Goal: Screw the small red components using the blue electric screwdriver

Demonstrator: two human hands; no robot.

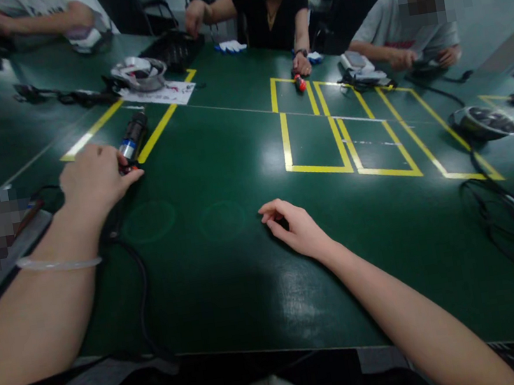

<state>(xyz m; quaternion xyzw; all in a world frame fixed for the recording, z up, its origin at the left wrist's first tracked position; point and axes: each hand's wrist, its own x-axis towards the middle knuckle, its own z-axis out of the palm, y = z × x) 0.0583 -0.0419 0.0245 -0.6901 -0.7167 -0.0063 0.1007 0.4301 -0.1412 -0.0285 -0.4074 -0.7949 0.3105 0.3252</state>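
Long green table (230, 273), smooth and lightly glossy, marked off with yellow tape (158, 133); co-workers seated along the far side. Among them, a hand of the co-worker in black (300, 65) is at a small red object (300, 82).

The dark cylindrical tool (135, 132) is at the left of the table, between two slanting tape strips, its far end pointing away from the person. Dark barrel, silvery band, some red-orange at the near end. Whether it rests on the table or is slightly raised: cannot tell.

Left hand (91, 178) comes over the near end and appears closed on it, thumb along the right side; most fingertips hidden. Right hand (293, 225) is well apart, holding nothing, fingers loosely curled with a gap to the thumb.

Handling, by judgement: rigid, moderately heavy for its size, likely to roll if left loose. The silvery band looks slick; the dark barrel probably offers the surer hold, palm over the top, thumb opposing. A black cord (142, 280) runs nearby; whether it joins the tool is unclear, but it might drag.
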